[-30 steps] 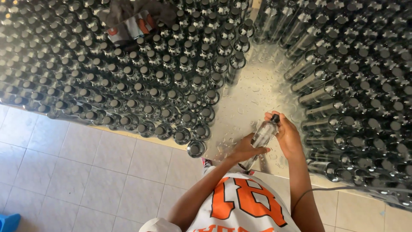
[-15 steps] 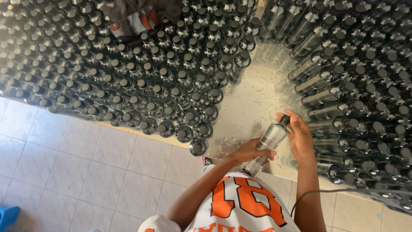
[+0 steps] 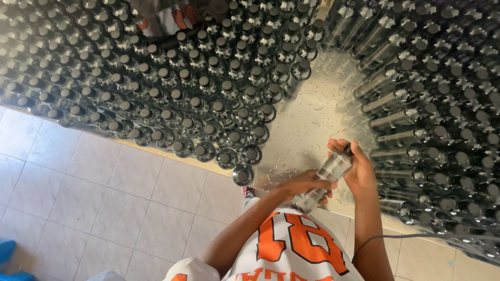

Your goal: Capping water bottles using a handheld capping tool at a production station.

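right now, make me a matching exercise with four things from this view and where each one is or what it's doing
Things:
1. left hand
2. right hand
3. clear bottle
4. capped bottles

Places or states:
A. standing in packed rows on the metal table
B. held tilted between both hands
C. closed around the bottle's lower part
D. at the bottle's top end

Pairs: 1-C, 2-D, 3-B, 4-A

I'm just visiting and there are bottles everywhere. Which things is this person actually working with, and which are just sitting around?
In use:
- clear bottle, held tilted over the wet metal table
- left hand at its lower end
- right hand around its cap end

Sitting around:
- capped bottles massed on the left
- more bottles on the right
- tiled floor
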